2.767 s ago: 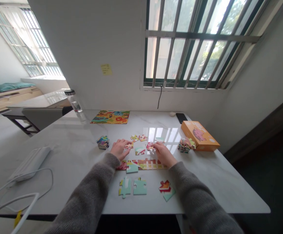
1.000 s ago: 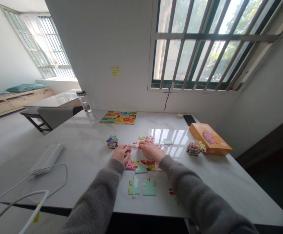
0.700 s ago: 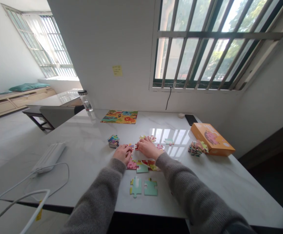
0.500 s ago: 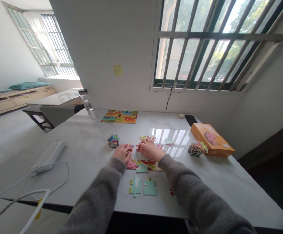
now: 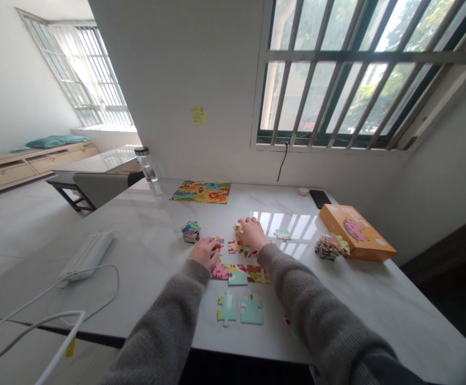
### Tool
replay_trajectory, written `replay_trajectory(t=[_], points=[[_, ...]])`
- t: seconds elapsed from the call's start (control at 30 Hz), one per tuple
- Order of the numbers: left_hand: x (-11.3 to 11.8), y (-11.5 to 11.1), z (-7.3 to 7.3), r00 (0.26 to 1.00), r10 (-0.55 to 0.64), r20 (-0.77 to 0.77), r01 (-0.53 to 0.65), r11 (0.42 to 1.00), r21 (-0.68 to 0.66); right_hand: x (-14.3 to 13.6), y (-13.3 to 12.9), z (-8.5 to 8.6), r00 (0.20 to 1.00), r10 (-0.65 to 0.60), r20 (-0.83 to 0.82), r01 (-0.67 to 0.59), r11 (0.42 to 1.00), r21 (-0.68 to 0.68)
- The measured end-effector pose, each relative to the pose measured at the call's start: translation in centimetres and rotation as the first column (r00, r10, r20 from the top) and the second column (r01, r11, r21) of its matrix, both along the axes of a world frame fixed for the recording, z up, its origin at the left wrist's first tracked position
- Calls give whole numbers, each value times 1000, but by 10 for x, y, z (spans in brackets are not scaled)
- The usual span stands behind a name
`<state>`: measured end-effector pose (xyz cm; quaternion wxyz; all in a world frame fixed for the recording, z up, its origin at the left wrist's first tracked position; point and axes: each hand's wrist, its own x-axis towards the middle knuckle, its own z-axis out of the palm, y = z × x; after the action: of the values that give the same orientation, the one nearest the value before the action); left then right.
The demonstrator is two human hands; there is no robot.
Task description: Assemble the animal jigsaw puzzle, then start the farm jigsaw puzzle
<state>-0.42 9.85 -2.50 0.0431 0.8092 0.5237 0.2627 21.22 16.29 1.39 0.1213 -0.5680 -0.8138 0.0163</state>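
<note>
My left hand [image 5: 207, 252] lies with its fingers flat on the left edge of the joined jigsaw pieces [image 5: 220, 270]. My right hand [image 5: 253, 233] reaches over the back of the layout, its thumb and fingers closed at a yellow puzzle piece [image 5: 238, 227]. Below it a red and pink puzzle piece [image 5: 235, 246] lies beside other pieces partly covered by the wrist. A pale green piece [image 5: 238, 277] sits against the front row. Two more pale green pieces, the left one [image 5: 227, 308] and the right one [image 5: 251, 310], lie nearer the table edge.
One stack of puzzle pieces [image 5: 191, 232] stands left, another stack [image 5: 331, 247] right by the orange box [image 5: 357, 231]. A loose pale green piece [image 5: 282, 235], a colourful picture sheet [image 5: 201, 192], a phone [image 5: 320, 199], a bottle [image 5: 147, 166] and a white power strip [image 5: 88, 255] are also on the table.
My right hand has moved away from the red and pink piece, back and slightly right, to the yellow piece. My left hand stays in place. The view has shifted slightly.
</note>
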Motion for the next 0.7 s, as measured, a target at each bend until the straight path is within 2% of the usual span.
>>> replay_trajectory(t=[0.23, 0.43, 0.57, 0.63, 0.7], points=[[0, 0, 2, 1000, -2, -5, 2, 1000, 9, -1, 4, -1, 997, 70, -19, -71, 994, -84], [2, -2, 2, 1000, 7, 14, -7, 1000, 28, 8, -8, 10, 988, 141, -69, -146, 986, -74], [3, -1, 1, 1000, 16, 0, -16, 999, 31, 22, -36, 21, 964, 237, -120, -240, 971, -9], [3, -1, 1, 1000, 16, -10, -16, 1000, 22, 32, -61, 25, 938, 323, -126, -326, 946, -1], [3, -1, 2, 1000, 7, -15, -6, 1000, 8, 41, -90, 28, 926, 353, -136, -358, 934, -17]])
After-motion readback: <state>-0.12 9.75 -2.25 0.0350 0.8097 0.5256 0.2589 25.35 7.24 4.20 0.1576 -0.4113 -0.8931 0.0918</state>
